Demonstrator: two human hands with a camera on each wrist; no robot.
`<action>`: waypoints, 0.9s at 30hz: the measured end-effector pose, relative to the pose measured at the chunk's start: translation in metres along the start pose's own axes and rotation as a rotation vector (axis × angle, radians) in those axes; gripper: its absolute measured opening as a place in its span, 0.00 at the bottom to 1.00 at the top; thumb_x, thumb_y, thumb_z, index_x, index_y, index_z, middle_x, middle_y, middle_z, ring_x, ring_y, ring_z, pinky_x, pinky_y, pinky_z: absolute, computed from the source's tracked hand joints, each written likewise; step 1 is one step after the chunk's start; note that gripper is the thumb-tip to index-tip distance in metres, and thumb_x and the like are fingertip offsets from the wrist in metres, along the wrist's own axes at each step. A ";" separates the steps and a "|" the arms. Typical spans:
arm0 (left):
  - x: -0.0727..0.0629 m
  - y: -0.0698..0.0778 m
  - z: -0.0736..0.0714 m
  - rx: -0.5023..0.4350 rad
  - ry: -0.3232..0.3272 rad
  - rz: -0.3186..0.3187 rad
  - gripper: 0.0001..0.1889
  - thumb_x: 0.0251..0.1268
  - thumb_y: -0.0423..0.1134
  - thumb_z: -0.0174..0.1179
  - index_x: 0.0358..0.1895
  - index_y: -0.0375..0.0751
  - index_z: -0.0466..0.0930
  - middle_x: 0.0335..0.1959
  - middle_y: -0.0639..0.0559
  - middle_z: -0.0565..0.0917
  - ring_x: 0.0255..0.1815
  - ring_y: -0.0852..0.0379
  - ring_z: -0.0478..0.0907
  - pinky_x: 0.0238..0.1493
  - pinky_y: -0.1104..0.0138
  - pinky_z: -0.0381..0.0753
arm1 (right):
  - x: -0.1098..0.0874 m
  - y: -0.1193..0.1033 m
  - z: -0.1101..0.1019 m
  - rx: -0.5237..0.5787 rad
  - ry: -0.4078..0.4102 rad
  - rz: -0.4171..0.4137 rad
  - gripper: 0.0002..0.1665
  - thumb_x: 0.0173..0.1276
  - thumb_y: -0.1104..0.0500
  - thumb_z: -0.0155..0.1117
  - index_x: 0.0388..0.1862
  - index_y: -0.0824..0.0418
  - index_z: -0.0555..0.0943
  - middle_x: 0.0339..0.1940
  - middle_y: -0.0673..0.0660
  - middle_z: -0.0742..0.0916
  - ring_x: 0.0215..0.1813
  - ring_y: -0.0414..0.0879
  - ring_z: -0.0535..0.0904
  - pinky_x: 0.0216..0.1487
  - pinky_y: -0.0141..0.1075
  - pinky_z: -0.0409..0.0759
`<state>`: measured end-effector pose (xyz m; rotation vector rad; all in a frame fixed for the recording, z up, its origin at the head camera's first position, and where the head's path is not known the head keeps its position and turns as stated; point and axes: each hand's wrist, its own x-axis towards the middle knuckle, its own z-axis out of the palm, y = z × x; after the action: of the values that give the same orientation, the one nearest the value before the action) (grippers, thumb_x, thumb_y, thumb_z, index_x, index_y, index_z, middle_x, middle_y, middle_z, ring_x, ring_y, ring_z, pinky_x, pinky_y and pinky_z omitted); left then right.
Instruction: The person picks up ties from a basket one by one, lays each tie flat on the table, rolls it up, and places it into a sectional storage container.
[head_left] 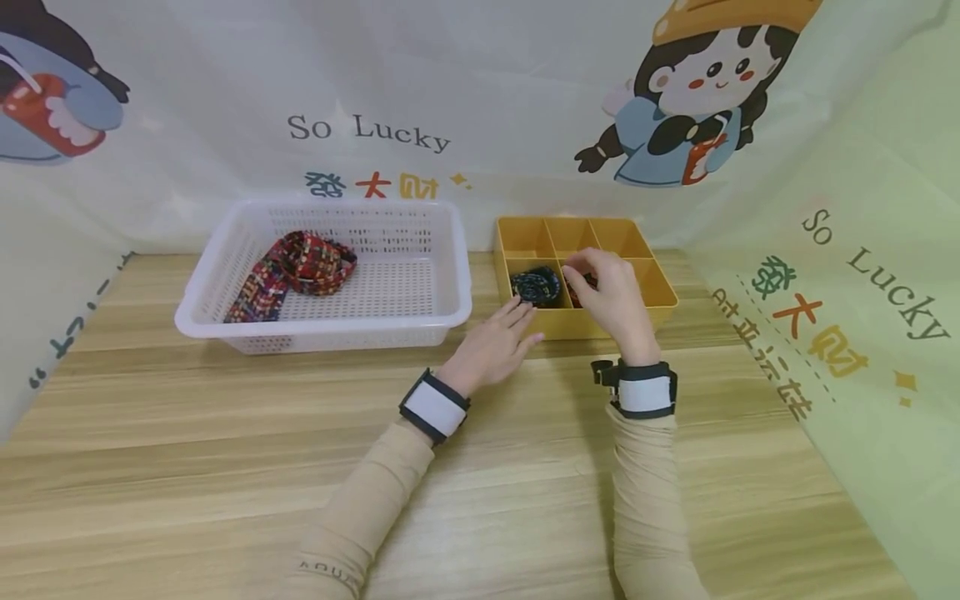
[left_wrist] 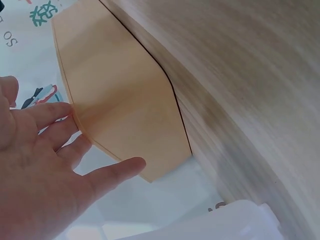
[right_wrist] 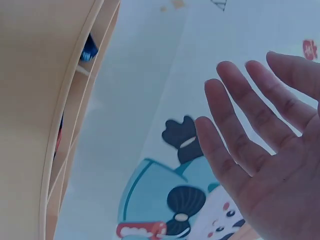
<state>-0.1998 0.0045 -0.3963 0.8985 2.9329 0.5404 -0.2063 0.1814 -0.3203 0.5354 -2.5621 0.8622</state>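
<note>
A yellow divided box (head_left: 562, 324) stands on the table. A dark blue-green patterned fabric roll (head_left: 536, 286) lies in its front left compartment. In the front middle compartment is a red patterned fabric roll (head_left: 575, 294), partly hidden by my right hand (head_left: 611, 292). That hand hovers over the compartment with loosely bent, spread fingers; in the right wrist view its palm and fingers (right_wrist: 250, 125) hold nothing. My left hand (head_left: 491, 346) reaches to the box's front left rim, fingers extended. The left wrist view shows these fingertips (left_wrist: 65, 109) right at the box's edge (left_wrist: 115, 95).
Left of the box is a white perforated basket (head_left: 322, 327). A red multicoloured woven fabric strip (head_left: 311, 262) lies inside it, part coiled and part stretched toward the front left corner. A printed white cloth (head_left: 510, 100) hangs behind and beside the wooden table (head_left: 187, 467).
</note>
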 end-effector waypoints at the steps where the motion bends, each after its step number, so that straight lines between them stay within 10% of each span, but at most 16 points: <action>1: 0.000 0.000 0.000 -0.001 0.003 -0.001 0.31 0.76 0.54 0.33 0.74 0.39 0.52 0.76 0.45 0.55 0.79 0.50 0.44 0.76 0.59 0.49 | 0.001 -0.003 0.002 -0.001 -0.009 -0.007 0.13 0.69 0.61 0.59 0.46 0.69 0.81 0.41 0.66 0.86 0.44 0.57 0.82 0.48 0.48 0.80; 10: -0.012 -0.005 -0.007 -0.075 0.023 0.015 0.30 0.76 0.52 0.39 0.74 0.39 0.53 0.77 0.45 0.49 0.79 0.47 0.43 0.72 0.48 0.56 | 0.005 -0.018 0.024 -0.006 -0.132 -0.050 0.13 0.70 0.59 0.58 0.45 0.67 0.81 0.42 0.63 0.87 0.46 0.55 0.82 0.49 0.46 0.79; 15: -0.038 -0.022 -0.061 -0.245 0.051 0.003 0.26 0.72 0.46 0.49 0.68 0.35 0.64 0.68 0.38 0.69 0.68 0.45 0.68 0.66 0.55 0.69 | 0.007 -0.020 0.037 -0.014 -0.227 -0.043 0.12 0.68 0.59 0.59 0.45 0.65 0.81 0.42 0.61 0.86 0.45 0.53 0.82 0.47 0.44 0.79; 22: -0.056 -0.102 -0.147 -0.052 0.121 -0.244 0.21 0.71 0.39 0.47 0.62 0.33 0.70 0.57 0.35 0.78 0.54 0.41 0.77 0.57 0.49 0.74 | 0.009 -0.016 0.049 -0.039 -0.348 -0.049 0.11 0.68 0.61 0.59 0.44 0.66 0.81 0.42 0.61 0.86 0.44 0.52 0.82 0.48 0.42 0.80; 27: -0.061 -0.158 -0.159 0.173 -0.096 -0.453 0.20 0.66 0.34 0.47 0.60 0.31 0.71 0.57 0.28 0.74 0.55 0.34 0.73 0.58 0.44 0.71 | 0.008 -0.021 0.055 -0.043 -0.393 -0.102 0.10 0.68 0.62 0.58 0.44 0.67 0.81 0.42 0.61 0.86 0.45 0.52 0.82 0.49 0.41 0.80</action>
<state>-0.2537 -0.2019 -0.3044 0.2345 2.9811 0.2127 -0.2157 0.1292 -0.3472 0.8906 -2.8615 0.7221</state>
